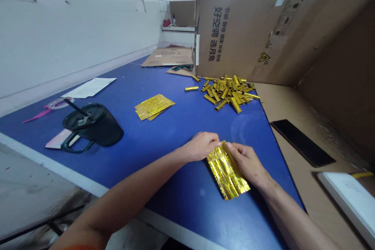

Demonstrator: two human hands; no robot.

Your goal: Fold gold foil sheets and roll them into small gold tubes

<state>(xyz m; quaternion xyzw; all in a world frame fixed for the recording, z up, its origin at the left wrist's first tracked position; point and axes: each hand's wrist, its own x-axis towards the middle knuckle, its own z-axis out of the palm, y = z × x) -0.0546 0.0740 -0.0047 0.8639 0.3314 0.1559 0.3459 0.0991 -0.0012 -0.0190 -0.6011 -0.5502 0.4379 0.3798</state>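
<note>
Gold foil sheet sits between the left hand and right hand, both apparently pinching its upper edge.

The blue counter carries a loose heap of rolled gold foil tubes near its right edge, a stack of flat gold foil sheets, a black lidded tumbler with a straw, a white paper sheet, and flattened cardboard at the far end.

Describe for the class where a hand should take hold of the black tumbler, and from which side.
Grip the black tumbler by its handle, coming from the near side: the loop juts out that way, leaving an opening to reach through.
</note>
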